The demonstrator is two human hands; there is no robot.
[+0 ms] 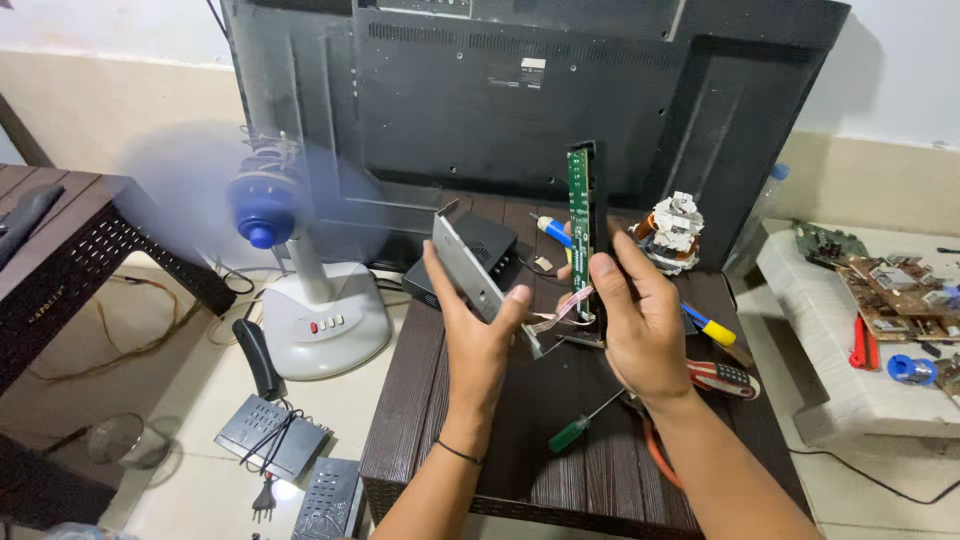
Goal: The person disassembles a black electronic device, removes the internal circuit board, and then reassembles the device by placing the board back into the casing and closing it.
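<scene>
Here my left hand (478,335) is closed on a flat grey metal cover plate (467,268), thumb on its near edge and the other fingers curled behind it where I cannot see them. The plate tilts up to the left, above the dark slatted wooden tabletop (470,420). My right hand (640,320) grips a narrow green circuit board in a black plastic strip (583,225), held upright; my palm hides its lower end, so I cannot tell how far down it runs. A thin pinkish ribbon cable (560,312) hangs between the two parts, and where it joins either one is hard to make out.

Behind the plate sits a small black box (470,260), mostly covered by it. A green-handled screwdriver (578,430) lies on the tabletop near my right wrist, and a yellow-and-blue-handled screwdriver (712,328) pokes out from behind my right hand, its tip hidden. A white and copper-wound motor core (671,232) stands just beyond. The back of a large black flat television (520,90) fills the rear, cut off at the top. To the left a white table fan with blue hub (300,270) spins, its blades a blur.
</scene>
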